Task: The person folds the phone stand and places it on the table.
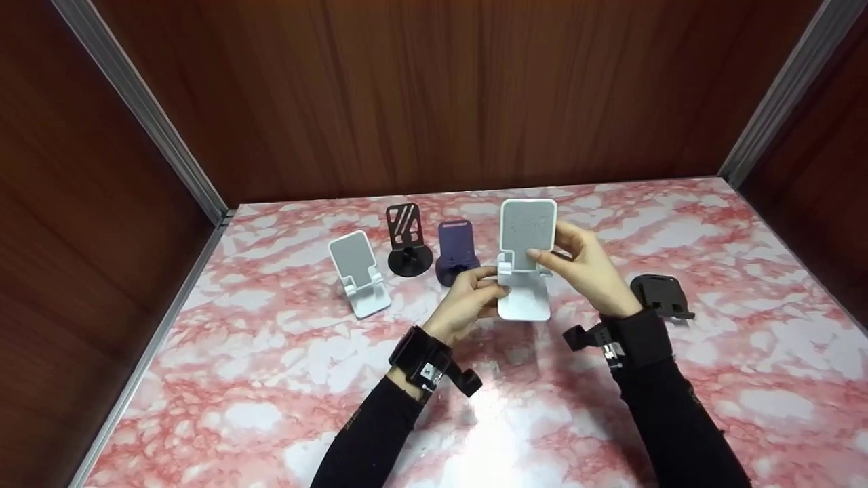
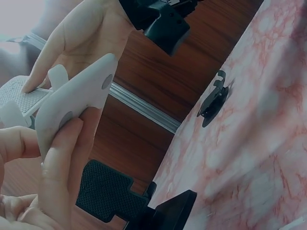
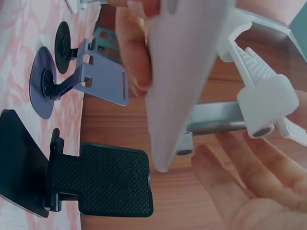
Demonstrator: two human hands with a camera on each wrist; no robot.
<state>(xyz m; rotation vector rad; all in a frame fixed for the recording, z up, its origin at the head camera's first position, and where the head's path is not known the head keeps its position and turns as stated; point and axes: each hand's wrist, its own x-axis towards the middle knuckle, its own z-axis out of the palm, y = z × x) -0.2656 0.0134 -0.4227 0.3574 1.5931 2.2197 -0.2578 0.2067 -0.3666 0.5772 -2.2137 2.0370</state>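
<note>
Both hands hold a white phone stand (image 1: 523, 301) with a grey pad, raised above the table. My left hand (image 1: 464, 301) grips its base from the left, and in the left wrist view the fingers press the underside of the base (image 2: 79, 93) beside a round grey foot. The right hand (image 1: 591, 268) pinches the lower right edge of the padded plate (image 1: 529, 224), its thumb lying on the grey pad. In the right wrist view the metal hinge arm (image 3: 216, 117) shows between base and plate. A purple phone stand (image 1: 456, 240) is just beyond the left hand.
Left on the marbled table (image 1: 258, 386) stand another white phone stand (image 1: 354, 261) and a black slotted one (image 1: 409, 261). A folded black stand (image 1: 663, 293) lies near the right wrist. One dark textured stand (image 3: 115, 179) is hidden in the head view. Wooden panels (image 1: 434, 95) enclose the table.
</note>
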